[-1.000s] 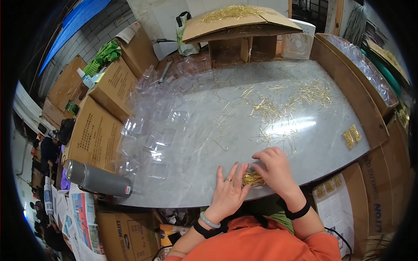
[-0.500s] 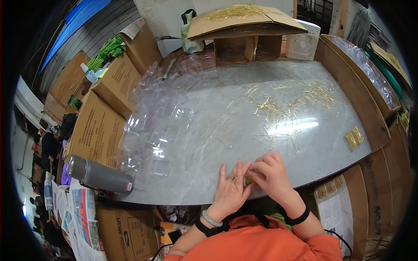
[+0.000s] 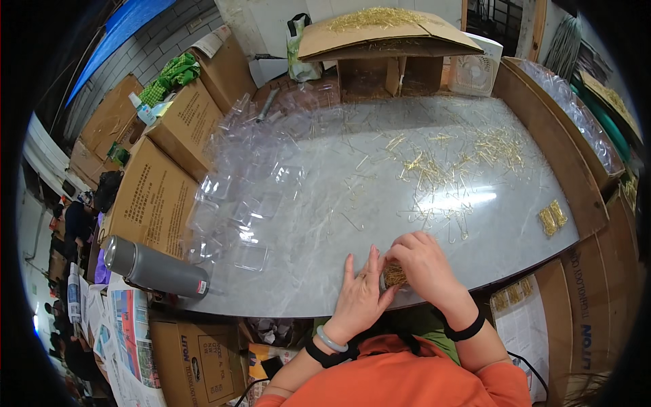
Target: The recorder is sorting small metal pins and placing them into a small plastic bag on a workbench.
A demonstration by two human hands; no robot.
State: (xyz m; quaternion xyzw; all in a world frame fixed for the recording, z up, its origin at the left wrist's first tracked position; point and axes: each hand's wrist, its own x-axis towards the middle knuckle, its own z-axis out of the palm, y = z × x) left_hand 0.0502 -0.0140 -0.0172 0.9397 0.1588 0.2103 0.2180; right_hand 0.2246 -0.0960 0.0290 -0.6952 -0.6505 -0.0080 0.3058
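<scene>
A small packed bundle of gold wire hooks (image 3: pixel 395 274) lies at the table's front edge, between my hands. My left hand (image 3: pixel 359 295) steadies it from the left, thumb near its lower end and the other fingers stretched along its side. Bent over its top and right side is my right hand (image 3: pixel 422 266), with closed fingers; their tips are hidden, so I cannot tell what they pinch. Loose gold hooks (image 3: pixel 427 169) are scattered over the grey table (image 3: pixel 305 285) beyond my hands. Two finished-looking gold bundles (image 3: pixel 553 218) lie at the right edge.
Many clear plastic boxes (image 3: pixel 251 203) cover the table's left side, near a grey bottle (image 3: pixel 159 270) lying tilted. Cardboard boxes (image 3: pixel 152 197) wall the left. A cardboard shelf (image 3: pixel 386 44) heaped with hooks and a white fan (image 3: pixel 475 71) stand at the back. Cardboard (image 3: pixel 549 149) edges the right.
My right hand has turned and shifted slightly over the bundle, uncovering more of its gold wire. My left hand stays nearly in place. The view has shifted slightly.
</scene>
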